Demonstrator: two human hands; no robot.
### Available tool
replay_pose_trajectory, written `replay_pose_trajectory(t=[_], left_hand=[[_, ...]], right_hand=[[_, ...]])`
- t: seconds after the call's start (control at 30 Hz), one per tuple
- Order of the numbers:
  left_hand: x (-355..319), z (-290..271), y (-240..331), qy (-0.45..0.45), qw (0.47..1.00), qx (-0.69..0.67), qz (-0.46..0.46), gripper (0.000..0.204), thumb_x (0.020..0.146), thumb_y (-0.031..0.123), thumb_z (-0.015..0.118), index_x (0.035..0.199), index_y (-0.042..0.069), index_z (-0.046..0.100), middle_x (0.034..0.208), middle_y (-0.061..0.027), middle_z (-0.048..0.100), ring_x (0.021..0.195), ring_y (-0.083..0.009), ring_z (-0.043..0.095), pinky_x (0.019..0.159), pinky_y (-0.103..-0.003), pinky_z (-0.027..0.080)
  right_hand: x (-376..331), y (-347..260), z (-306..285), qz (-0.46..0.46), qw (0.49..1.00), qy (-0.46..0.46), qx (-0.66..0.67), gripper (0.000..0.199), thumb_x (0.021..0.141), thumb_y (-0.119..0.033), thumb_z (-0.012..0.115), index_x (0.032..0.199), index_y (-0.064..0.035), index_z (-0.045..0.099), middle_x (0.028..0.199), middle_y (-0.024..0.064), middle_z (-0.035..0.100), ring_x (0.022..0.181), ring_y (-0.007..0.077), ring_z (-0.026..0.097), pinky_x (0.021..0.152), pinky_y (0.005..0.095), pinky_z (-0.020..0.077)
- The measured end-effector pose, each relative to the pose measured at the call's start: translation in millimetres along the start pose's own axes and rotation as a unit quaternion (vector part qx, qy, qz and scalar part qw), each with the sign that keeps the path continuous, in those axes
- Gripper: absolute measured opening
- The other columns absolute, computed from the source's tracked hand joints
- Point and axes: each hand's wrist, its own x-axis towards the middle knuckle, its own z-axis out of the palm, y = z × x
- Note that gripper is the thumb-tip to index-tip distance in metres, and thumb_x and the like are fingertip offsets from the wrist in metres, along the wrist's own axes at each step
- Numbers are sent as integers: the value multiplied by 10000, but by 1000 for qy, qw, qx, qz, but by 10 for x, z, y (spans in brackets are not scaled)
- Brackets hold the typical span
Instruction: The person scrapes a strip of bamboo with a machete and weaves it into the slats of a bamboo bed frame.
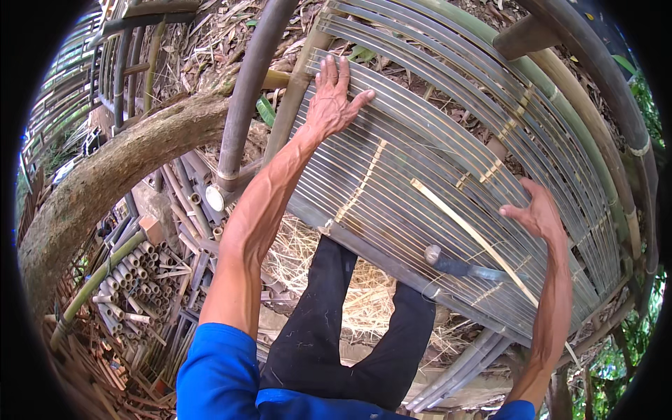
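A slatted bamboo bench top of narrow grey-brown strips lies before me, with gaps showing leaf litter at its far side. My left hand rests flat near its left end, fingers spread over the strips. Toward the right end, my right hand curves with thumb and fingers apart, holding nothing; whether it presses on the slats I cannot tell. A loose pale bamboo strip lies slanting across the slats and passes behind my right forearm. Close to the near edge lies a knife with a dark wrapped handle, its blade toward the right.
A thick bamboo post rises at the bench's left end, beside a curved tree trunk. Dark bamboo rails bound the far right. Cut bamboo tubes are piled at lower left. Straw lies below, between my legs.
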Motion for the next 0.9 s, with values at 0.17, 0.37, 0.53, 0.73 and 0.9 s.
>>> replay_pose_trajectory(t=[0.17,0.37,0.53,0.73,0.9], left_hand=[[-46,-49,26,-53,998,-47,-5,1059,945,705,507,1611,-4,89,1645,-337,16,1547,-447,-5,1260,-492,90],[-40,44,35,-101,992,-76,-21,1092,924,723,526,1611,-5,87,1647,-332,8,1550,-431,-10,1263,-470,101],[-88,9,32,-69,996,-52,-9,1061,932,709,528,1607,-4,125,1645,-337,36,1543,-462,8,1258,-493,109],[-86,22,93,-74,996,-54,-8,1030,959,691,495,1613,5,91,1642,-344,17,1543,-462,-6,1258,-496,87],[-151,81,50,-30,999,-41,1,1023,979,670,473,1613,3,28,1641,-348,-4,1543,-462,-12,1258,-499,81]], right_hand=[[-231,-445,-267,102,989,-100,-23,649,617,-415,940,1025,2,655,946,211,715,864,344,682,792,466,502],[-375,-268,-117,43,993,-48,-97,642,676,-491,890,1007,3,649,792,181,698,776,359,667,771,485,508],[-294,-363,-260,63,994,-70,-53,636,702,-504,871,1012,5,649,798,200,693,766,365,663,765,494,506],[-330,-303,-245,63,993,-82,-49,569,735,-411,879,1038,19,660,777,201,679,697,338,646,706,436,507],[-391,-417,-287,86,994,-65,-23,510,775,-329,859,1091,32,686,853,235,692,765,330,668,737,434,514]])
